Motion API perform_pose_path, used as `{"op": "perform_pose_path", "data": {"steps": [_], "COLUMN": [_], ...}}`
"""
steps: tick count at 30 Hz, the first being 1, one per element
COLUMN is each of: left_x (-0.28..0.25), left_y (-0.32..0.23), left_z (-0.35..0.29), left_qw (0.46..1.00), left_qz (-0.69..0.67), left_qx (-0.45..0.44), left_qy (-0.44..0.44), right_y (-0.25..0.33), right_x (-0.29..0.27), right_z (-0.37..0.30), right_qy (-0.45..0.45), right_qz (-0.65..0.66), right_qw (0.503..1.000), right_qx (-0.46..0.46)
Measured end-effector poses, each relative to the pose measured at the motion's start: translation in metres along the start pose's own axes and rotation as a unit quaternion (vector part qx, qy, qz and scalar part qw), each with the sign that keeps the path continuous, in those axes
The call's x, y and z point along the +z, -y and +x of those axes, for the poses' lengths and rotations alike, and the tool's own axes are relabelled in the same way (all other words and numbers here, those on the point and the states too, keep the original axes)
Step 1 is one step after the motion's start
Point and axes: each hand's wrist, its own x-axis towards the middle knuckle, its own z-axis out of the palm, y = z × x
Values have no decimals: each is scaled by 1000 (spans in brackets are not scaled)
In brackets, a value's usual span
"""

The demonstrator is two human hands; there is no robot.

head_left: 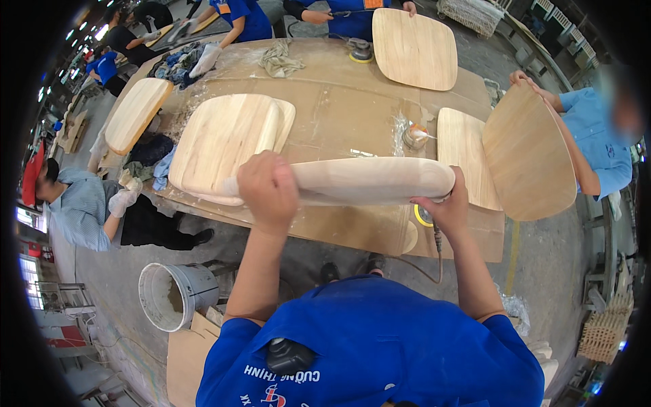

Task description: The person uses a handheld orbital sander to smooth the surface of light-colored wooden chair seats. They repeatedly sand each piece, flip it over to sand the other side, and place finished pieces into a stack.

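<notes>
A pale wooden seat panel with rounded corners is held nearly edge-on above the near side of the table. My left hand, slightly blurred, is closed around its left end. My right hand grips the other end, thumb beneath and fingers partly hidden behind the edge. Just below that hand a round sander with a yellow rim shows in part, its hose hanging past the table edge. Left of my left hand lies a stack of similar wooden panels.
Brown cardboard covers the table. Another wooden panel lies at right, near a small container. Co-workers hold panels at the right, far and left sides. A second sander sits far back. On the floor at left stands a white bucket.
</notes>
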Motion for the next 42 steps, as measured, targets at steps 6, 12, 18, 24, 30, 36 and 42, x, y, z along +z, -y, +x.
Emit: {"op": "perform_pose_path", "data": {"steps": [6,12,18,24,30,36,42], "left_x": [-12,-12,-15,-5,15,43,119], "left_y": [73,66,46,63,113,133,49], "left_z": [-44,-74,-91,-110,-162,-239,-287], "left_qw": [966,647,531,600,648,754,793], "left_qz": [-114,-379,-492,-592,-418,-174,156], "left_qx": [-230,-662,-689,-530,-626,-562,-116], "left_qy": [-15,11,39,96,119,293,577], "right_y": [-35,-63,-110,-117,-160,-200,-219], "right_x": [-14,-39,-35,-20,57,88,57], "right_z": [-2,-9,-18,-49,-91,-124,-133], "right_qy": [-4,-20,-103,-92,0,17,246], "right_qz": [-12,406,438,544,466,146,-86], "right_qw": [999,891,877,779,732,881,876], "right_qx": [40,203,165,298,498,451,407]}}
